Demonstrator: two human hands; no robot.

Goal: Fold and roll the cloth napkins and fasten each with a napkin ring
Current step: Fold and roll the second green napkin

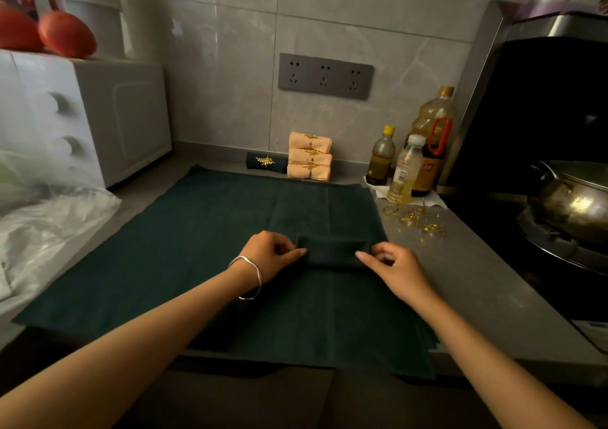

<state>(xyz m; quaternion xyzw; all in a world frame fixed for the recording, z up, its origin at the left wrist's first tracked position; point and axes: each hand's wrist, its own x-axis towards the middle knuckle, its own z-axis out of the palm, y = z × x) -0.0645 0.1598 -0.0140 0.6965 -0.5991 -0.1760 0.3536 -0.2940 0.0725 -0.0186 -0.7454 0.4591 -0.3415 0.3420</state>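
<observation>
Pinching a rolled green napkin [332,252] from both ends, in the head view: left hand [268,256] at the roll's left end, index tip on the cloth, thumb at the far side, other fingers curled in. Right hand [393,265] at the right end, index laid along the near side, thumb at the end, rest curled. A silver bracelet [251,277] sits on the left wrist.

The roll lies crosswise on a folded strip of the same cloth, on top of a flat green cloth [164,247] spread over the middle of the countertop [477,280]; the cloth's near edge hangs over the counter's front edge.

At the back edge, vs the wall: one green roll w/ gold leaf ring [266,162], and just beside it on the right a stack of three peach rolls [309,160], each ringed in gold.

Loose gold rings [416,216] lie on bare counter just off the cloth's far right corner. Behind them, three bottles [404,172] near the back right corner.

Left end of counter: white oven [98,116], crumpled plastic bag [49,224] in front. Right side: metal pot [572,201] on a hob. Socket panel [325,76] on the tiled wall.
</observation>
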